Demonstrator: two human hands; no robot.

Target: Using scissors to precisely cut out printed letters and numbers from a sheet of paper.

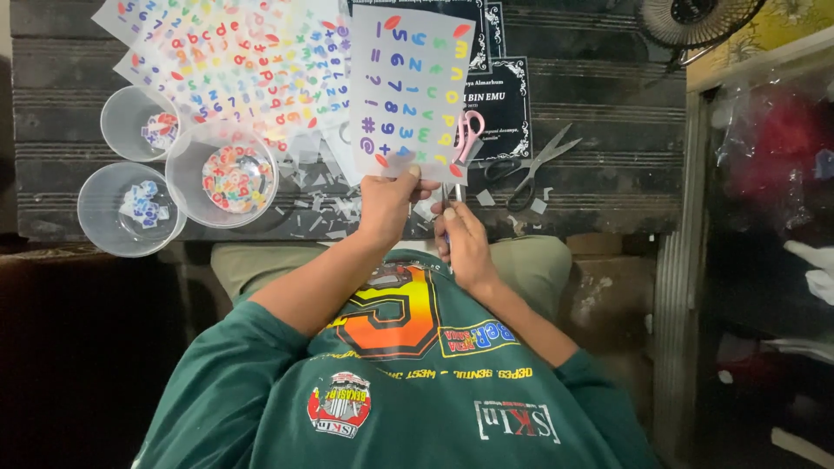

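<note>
Sticker sheet (407, 87): thin translucent film dotted with small coloured digits and symbols, held upright over the counter's near edge — lifted, probably, so its bottom edge meets the blades.
Left hand (387, 201): grip pinching the sheet's bottom edge, thumb on top.
Right hand (463, 243): curled tight round a small pair of scissors (451, 195), blades pointing up at the sheet — handles hidden.
Loose sheets (234, 61): fanned flat, glossy, overlapping.
Cups (130, 208): three clear plastic rounds, apparently sorting cut pieces.
Black-handled scissors (530, 169): open, lying idle.
Counter (608, 113): dark ribbed boards littered with pale offcuts.
</note>
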